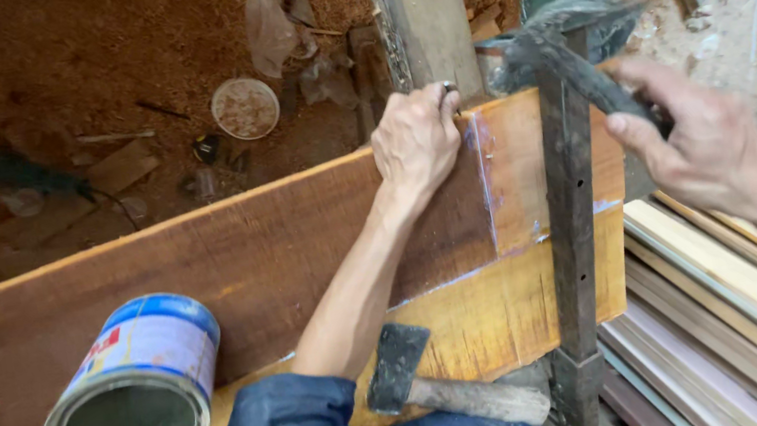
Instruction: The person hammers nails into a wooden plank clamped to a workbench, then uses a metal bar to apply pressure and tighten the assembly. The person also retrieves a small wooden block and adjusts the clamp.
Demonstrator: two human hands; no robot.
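My left hand (pixel 415 139) grips the top edge of a long reddish-brown wooden board (pixel 204 261), fingers curled over it beside an upright timber post (pixel 423 8). My right hand (pixel 697 147) is closed around the dark handle (pixel 579 75) of a metal bar clamp (pixel 576 242) that spans the board vertically. Below the board lies a lighter wooden panel (pixel 495 311). A hammer (pixel 436 381) with a dark head and wooden handle rests on that panel near my knee.
An open metal can (pixel 137 393) lies on its side at the lower left. Stacked planks (pixel 730 319) sit at the right. The sawdust-covered floor (pixel 71 59) holds a round lid (pixel 244 107), plastic scraps and a power tool (pixel 22 170).
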